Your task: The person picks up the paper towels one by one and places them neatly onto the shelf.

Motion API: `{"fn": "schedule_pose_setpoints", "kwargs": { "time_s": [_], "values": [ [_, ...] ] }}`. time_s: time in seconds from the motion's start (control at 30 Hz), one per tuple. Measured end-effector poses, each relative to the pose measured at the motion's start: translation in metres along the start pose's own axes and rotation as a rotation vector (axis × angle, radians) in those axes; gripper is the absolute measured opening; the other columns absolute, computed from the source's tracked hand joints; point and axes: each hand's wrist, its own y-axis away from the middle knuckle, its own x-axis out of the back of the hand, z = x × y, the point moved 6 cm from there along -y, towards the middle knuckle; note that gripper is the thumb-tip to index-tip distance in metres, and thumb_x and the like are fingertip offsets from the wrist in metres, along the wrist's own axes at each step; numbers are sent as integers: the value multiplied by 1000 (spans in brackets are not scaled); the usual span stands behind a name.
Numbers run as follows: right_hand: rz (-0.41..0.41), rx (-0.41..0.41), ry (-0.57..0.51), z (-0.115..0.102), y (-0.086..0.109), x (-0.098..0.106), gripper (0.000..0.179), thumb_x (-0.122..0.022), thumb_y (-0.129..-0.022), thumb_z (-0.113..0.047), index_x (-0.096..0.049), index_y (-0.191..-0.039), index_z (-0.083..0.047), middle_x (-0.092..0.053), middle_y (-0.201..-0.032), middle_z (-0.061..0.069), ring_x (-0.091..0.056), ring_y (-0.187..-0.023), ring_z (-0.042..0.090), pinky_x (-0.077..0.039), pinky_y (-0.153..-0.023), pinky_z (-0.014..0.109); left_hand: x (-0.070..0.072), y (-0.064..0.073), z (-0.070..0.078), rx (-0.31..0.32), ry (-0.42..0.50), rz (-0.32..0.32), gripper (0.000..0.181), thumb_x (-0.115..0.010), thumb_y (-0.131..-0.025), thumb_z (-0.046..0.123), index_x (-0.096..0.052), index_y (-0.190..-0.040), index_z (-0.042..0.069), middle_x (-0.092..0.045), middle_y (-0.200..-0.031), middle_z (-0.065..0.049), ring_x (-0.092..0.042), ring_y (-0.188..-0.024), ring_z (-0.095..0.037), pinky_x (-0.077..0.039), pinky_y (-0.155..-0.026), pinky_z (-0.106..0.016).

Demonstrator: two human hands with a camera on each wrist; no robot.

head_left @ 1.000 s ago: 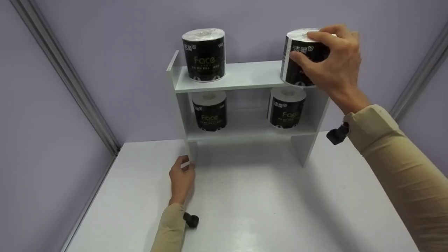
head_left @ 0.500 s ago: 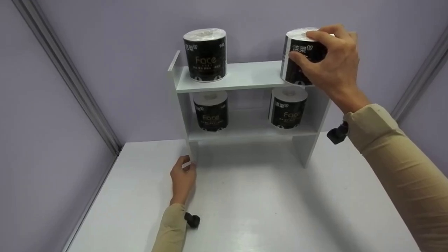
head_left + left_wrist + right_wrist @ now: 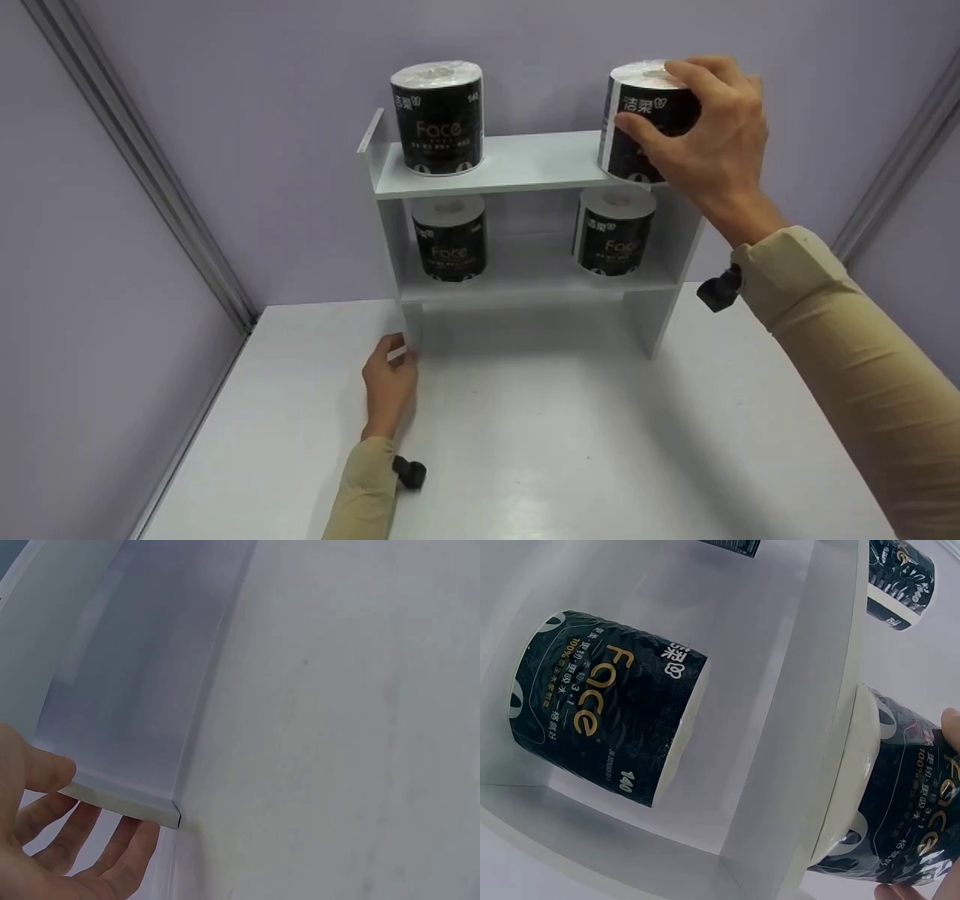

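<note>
My right hand [image 3: 712,135] grips a toilet roll [image 3: 628,146] in black "Face" wrapping, thumb on its front and fingers over its top and far side. That roll stands upright at the right end of the top board of a white two-tier shelf [image 3: 540,161]; in the right wrist view its white base [image 3: 847,772] lies right at the board. Low on the left, my left hand [image 3: 390,382] pinches the front edge of the shelf's side panel [image 3: 124,801], thumb on one face and fingers on the other.
Another wrapped roll [image 3: 440,124] stands at the top board's left end. Below it on the lower board is a roll [image 3: 452,244], with one more [image 3: 615,236] at the right. The shelf stands on a white table [image 3: 525,450] against a pale wall [image 3: 300,150].
My right hand and its roll have shifted very slightly left, and the index fingertip sits nearer the roll's far side. The left hand stays on the panel.
</note>
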Motion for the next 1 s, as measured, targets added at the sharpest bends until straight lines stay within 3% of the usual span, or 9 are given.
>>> {"fn": "schedule_pose_setpoints", "kwargs": {
  "time_s": [0.23, 0.53, 1.0],
  "values": [
    [-6, -2, -13, 1, 1, 2, 72, -91, -79, -52, -73, -138, -15, -66, -143, 1, -52, -121, 23, -44, -98, 42, 0, 0, 0, 13, -2, -11, 32, -64, -103, 10, -66, -133, -2, -66, -139, -23, -70, -122, -45, -59, -102, -56],
    [32, 39, -37, 0, 2, 8, 66, -91, -80, -50, -76, -132, -13, -69, -138, 3, -55, -119, 24, -45, -98, 42, 2, -1, -2, 11, -14, -14, 32, -64, -104, 12, -66, -134, 1, -66, -139, -22, -70, -122, -44, -59, -102, -55],
    [129, 244, -99, -6, 11, 17, 39, -80, -92, -30, -78, -122, -4, -72, -125, 14, -61, -118, 33, -45, -99, 41, 3, -2, -3, 17, -7, -31, 35, -61, -105, 12, -64, -138, -1, -64, -142, -21, -68, -124, -42, -58, -103, -55]
  ]
}}
